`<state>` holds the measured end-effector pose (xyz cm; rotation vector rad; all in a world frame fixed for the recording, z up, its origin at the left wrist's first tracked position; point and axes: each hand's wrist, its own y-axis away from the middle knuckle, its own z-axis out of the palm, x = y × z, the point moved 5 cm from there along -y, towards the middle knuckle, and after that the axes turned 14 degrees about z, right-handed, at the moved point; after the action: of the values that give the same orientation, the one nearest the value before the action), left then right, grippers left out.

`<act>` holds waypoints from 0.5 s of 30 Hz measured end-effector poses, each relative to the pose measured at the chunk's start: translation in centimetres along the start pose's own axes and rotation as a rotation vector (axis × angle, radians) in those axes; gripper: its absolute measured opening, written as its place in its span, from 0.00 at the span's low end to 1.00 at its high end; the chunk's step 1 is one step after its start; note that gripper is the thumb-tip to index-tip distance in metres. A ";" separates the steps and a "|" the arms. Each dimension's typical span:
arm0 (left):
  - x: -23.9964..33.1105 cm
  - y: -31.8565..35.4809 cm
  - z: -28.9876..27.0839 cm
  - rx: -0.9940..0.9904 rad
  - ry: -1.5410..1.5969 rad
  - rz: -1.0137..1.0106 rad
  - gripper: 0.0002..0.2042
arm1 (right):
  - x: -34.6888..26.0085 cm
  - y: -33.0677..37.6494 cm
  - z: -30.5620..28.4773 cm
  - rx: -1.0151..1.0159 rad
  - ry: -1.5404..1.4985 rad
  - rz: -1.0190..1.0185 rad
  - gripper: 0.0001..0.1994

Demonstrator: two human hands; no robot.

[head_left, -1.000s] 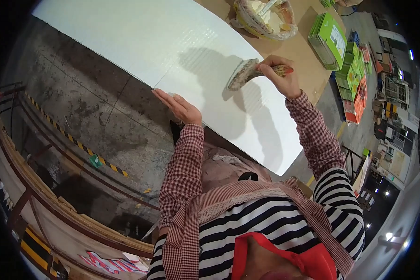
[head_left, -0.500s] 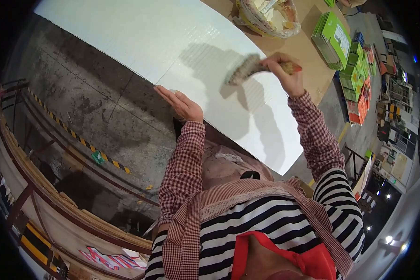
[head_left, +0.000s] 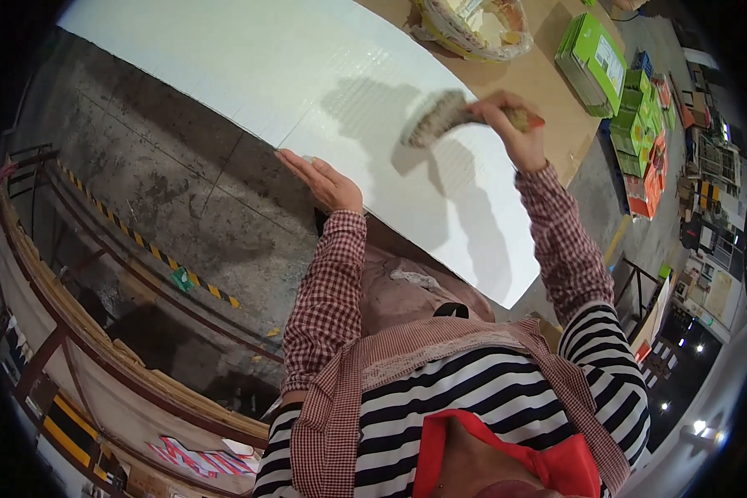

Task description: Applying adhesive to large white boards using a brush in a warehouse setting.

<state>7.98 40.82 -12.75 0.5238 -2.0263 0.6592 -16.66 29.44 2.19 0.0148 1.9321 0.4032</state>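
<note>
Right hand (head_left: 510, 124) clenched around the handle of a wide brush (head_left: 434, 119), bristles blurred over the large white board (head_left: 307, 75), left hand (head_left: 324, 178) flat and released on the board's near edge, brown surface (head_left: 548, 79) beneath, green boxes (head_left: 593, 50) beyond.

Open white board (head_left: 307, 75); basket (head_left: 473, 25) beyond.
</note>
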 end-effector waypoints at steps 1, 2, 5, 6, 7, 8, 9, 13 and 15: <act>0.3 0.0 0.2 -0.008 0.008 -0.011 0.28 | -0.6 -1.0 0.5 0.043 -0.038 -0.033 0.07; 0.5 0.1 0.4 -0.012 0.007 -0.007 0.28 | 0.1 -2.2 0.9 0.058 -0.122 -0.063 0.07; 0.2 -0.2 0.4 0.001 0.060 -0.040 0.28 | 3.9 -1.3 0.0 0.016 0.150 0.100 0.06; 0.0 -0.2 0.2 0.004 0.034 -0.032 0.28 | 5.3 -0.2 -0.8 -0.006 0.101 0.122 0.06; -0.1 -0.1 0.1 0.006 0.012 -0.028 0.28 | 5.5 1.1 -1.8 -0.010 0.133 0.117 0.07; -0.1 0.0 0.0 0.012 0.009 -0.031 0.28 | 5.1 2.2 -2.4 0.010 0.108 0.106 0.07; 0.0 -0.1 0.1 0.009 0.017 -0.021 0.28 | 4.7 2.6 -2.8 0.033 0.083 0.093 0.08; -0.5 -0.1 0.2 0.035 0.050 0.014 0.29 | -0.1 -0.1 0.5 0.060 0.118 0.025 0.09; -0.6 0.0 0.4 0.044 0.040 0.046 0.29 | -2.1 -2.7 3.3 0.116 0.049 -0.122 0.09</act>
<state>8.02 40.60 -13.42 0.4870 -1.9952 0.7376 -12.34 27.36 2.18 -0.0374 1.9914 0.2124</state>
